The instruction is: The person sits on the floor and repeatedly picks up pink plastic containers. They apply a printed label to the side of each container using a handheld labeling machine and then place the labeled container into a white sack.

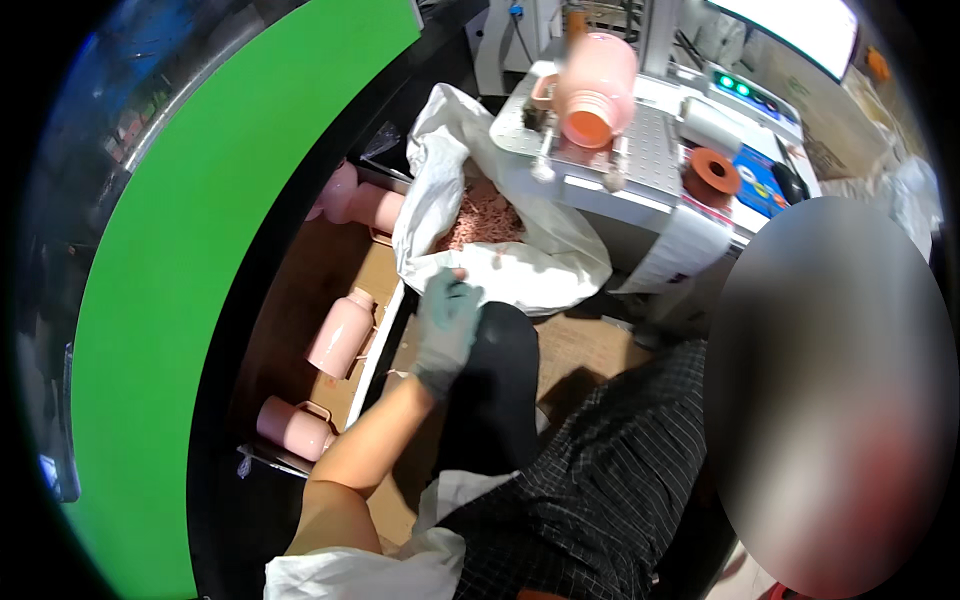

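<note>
Left of the sack (560,262), a box (379,348) holds pink bottles (342,335), presumably against rolling; the gloved left hand (449,322), fingers curled, is at the sack's near edge, whether gripping, one cannot tell; the sack gapes, probably to take the pink scraps (483,218) inside; right of it, a table (655,142) bears another bottle (606,72); the right hand is out of view.

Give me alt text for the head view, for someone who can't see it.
The person's left hand in a grey-green glove is at the near edge of a white sack holding pink scraps. Beyond, a glossy pink handled bottle is over a perforated metal plate; more pink bottles lie left.
</note>
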`<action>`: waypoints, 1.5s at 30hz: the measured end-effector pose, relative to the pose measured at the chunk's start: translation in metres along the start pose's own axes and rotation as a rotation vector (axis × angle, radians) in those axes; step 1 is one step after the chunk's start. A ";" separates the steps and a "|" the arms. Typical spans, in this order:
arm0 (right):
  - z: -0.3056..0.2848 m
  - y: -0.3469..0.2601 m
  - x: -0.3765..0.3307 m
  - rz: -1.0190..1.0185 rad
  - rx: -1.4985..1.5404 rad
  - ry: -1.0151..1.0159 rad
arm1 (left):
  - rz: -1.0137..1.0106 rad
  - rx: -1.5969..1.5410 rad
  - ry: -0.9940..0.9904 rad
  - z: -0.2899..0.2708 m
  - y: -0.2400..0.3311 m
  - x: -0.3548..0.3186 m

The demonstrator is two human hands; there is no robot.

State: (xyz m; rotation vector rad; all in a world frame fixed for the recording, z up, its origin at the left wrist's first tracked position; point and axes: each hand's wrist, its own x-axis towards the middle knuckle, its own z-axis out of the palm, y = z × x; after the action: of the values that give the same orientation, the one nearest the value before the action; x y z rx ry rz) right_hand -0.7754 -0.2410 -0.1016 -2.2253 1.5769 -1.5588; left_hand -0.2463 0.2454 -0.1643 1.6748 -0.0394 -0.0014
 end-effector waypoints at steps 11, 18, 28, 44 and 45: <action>0.173 -0.296 -0.178 -0.692 0.250 -0.975 | -0.197 1.038 0.220 -0.190 -0.164 0.281; 0.192 -0.318 -0.190 -0.753 0.138 -0.957 | 0.000 1.580 0.304 -0.241 -0.161 0.445; 0.186 -0.306 -0.193 -0.739 0.292 -0.862 | 0.128 1.046 0.416 -0.325 -0.231 0.173; 0.129 -0.392 -0.201 -0.581 1.177 -1.155 | 1.211 0.408 -0.450 -0.008 0.114 -0.073; 0.124 -0.393 -0.216 -0.225 1.377 -1.057 | 1.277 0.347 -0.585 0.005 0.117 -0.079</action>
State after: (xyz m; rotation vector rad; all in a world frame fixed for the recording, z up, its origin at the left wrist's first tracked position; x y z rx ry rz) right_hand -0.4099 0.0458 -0.1206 -1.6920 -0.1103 -0.6754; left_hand -0.3287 0.2302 -0.0504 1.6667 -1.5997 0.4970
